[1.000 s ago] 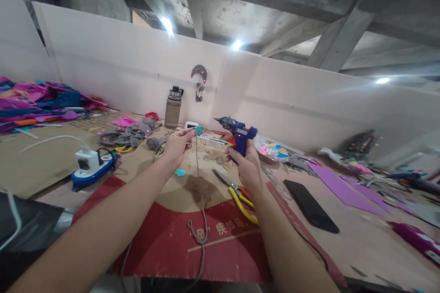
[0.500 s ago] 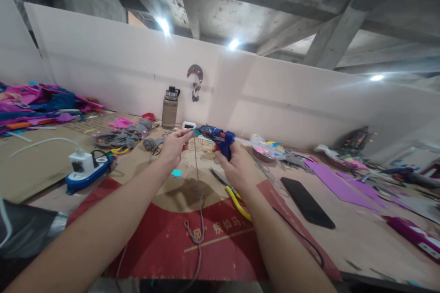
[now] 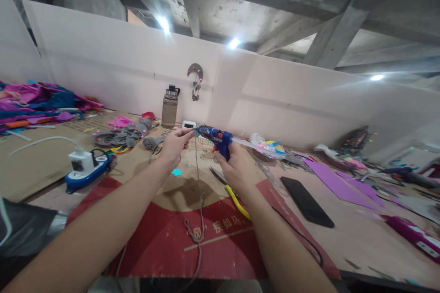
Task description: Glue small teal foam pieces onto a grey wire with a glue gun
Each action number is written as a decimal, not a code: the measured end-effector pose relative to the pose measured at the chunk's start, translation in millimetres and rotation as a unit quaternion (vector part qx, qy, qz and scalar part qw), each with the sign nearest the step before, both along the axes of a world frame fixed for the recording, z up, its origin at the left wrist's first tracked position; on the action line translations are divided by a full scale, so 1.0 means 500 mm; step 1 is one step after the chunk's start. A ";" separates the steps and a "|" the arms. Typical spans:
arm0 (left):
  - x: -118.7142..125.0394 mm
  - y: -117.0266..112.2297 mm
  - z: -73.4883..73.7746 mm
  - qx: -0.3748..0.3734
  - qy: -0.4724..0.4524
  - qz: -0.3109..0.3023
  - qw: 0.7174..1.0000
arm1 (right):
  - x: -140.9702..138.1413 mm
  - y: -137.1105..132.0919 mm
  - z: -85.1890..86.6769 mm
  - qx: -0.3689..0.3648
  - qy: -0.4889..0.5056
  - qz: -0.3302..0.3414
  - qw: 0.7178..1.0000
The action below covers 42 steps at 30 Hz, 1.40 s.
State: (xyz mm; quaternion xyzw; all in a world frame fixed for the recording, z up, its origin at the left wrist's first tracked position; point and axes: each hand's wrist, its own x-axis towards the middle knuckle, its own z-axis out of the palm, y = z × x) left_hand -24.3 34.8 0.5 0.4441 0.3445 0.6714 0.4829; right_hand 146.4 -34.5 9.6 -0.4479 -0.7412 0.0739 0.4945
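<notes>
My left hand (image 3: 173, 148) pinches a small teal piece (image 3: 197, 132) between thumb and fingertips, and a thin grey cord (image 3: 197, 162) hangs down from it onto the board. In my right hand (image 3: 236, 165) is a blue hot glue gun (image 3: 225, 139), gripped by its handle, its nozzle pointing left at the teal piece. Whether the nozzle touches it I cannot tell. A clear glue stick (image 3: 245, 143) sticks out of the gun's back. Below the hands lie a turquoise flower-shaped cutout (image 3: 177, 172) and scissors with yellow handles (image 3: 238, 202), partly covered by my right forearm.
Red-and-brown cardboard (image 3: 165, 242) lies under the work. A black phone (image 3: 307, 202) and purple sheets (image 3: 338, 182) are on the right. To the left stands a blue power strip (image 3: 87, 175) with a white plug. A water bottle (image 3: 170, 107) stands against the white partition (image 3: 292, 96).
The glue gun has shifted slightly left and turned a little, with its nozzle closer to the teal piece and more glue stick showing. My left hand stays nearly still.
</notes>
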 end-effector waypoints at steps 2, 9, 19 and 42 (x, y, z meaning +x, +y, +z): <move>0.000 0.000 0.000 0.002 -0.001 0.005 1.000 | 0.001 0.002 -0.003 -0.002 0.001 -0.002 1.000; 0.000 -0.002 0.002 0.005 0.002 0.008 1.000 | 0.004 0.008 -0.009 -0.004 -0.005 -0.003 1.000; -0.001 -0.001 0.001 0.012 0.007 0.006 1.000 | 0.002 0.005 -0.008 -0.003 -0.011 -0.008 1.000; 0.000 -0.003 0.007 0.012 -0.007 0.006 1.000 | 0.003 0.003 -0.006 0.015 -0.013 -0.018 1.000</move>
